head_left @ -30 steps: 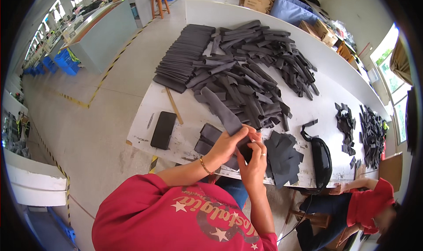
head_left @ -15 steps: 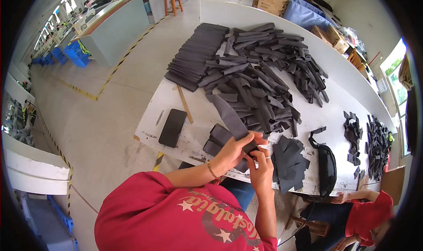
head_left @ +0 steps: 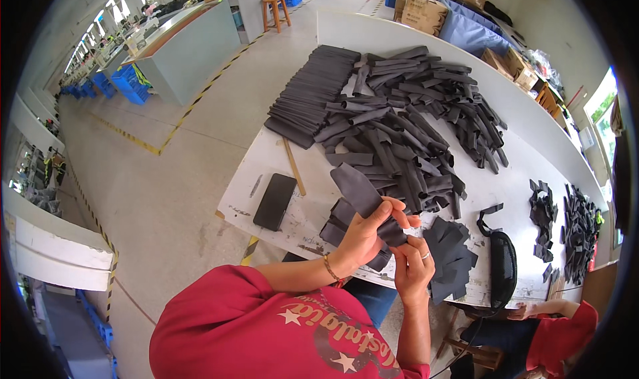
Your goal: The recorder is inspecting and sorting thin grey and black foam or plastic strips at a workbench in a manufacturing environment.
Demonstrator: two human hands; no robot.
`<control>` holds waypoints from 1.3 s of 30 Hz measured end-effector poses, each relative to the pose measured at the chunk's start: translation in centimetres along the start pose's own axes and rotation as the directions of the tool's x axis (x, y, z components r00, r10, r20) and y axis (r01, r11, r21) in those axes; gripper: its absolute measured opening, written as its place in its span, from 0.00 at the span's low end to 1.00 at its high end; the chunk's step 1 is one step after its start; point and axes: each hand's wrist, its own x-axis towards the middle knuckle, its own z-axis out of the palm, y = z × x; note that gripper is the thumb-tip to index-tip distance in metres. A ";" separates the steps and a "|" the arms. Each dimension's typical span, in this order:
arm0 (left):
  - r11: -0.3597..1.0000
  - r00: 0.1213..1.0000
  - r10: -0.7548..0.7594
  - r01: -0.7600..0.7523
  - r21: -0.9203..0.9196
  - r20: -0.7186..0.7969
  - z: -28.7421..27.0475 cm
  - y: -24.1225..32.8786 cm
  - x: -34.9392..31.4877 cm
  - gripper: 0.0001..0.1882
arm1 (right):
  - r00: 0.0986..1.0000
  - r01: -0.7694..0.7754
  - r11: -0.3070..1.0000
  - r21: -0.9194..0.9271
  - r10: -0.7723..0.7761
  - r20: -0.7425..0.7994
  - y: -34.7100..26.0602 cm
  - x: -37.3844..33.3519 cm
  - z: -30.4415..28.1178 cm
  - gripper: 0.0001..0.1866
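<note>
dark strip (head_left: 361, 194) | long axis diagonal | free end (head_left: 343, 175) points upper left

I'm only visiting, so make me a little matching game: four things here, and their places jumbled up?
Things
1. dark strip
2. phone
3. wooden stool
4. loose pile of flat pieces

Places
A. on the floor
B. on the table, to the right of both hands
C. held by the left hand and right hand
D. on the table, to the left of both hands

Pairs: 1-C, 2-D, 3-A, 4-B
</note>
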 end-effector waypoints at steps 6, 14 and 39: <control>0.999 0.999 -0.035 0.034 -0.007 -0.032 0.3 0.1 -0.7 0.15 | 1.000 -0.022 0.999 0.035 0.021 0.012 0.0 0.0 0.4 0.10; 0.999 0.999 -0.044 0.045 0.017 -0.029 0.2 0.2 -1.0 0.14 | 0.999 0.047 0.998 0.029 -0.048 0.025 -0.3 0.8 0.7 0.12; 0.993 0.975 -0.113 0.102 0.066 0.193 -2.2 0.4 1.9 0.18 | 0.639 -0.612 0.335 0.716 0.744 0.198 0.3 0.6 2.2 0.09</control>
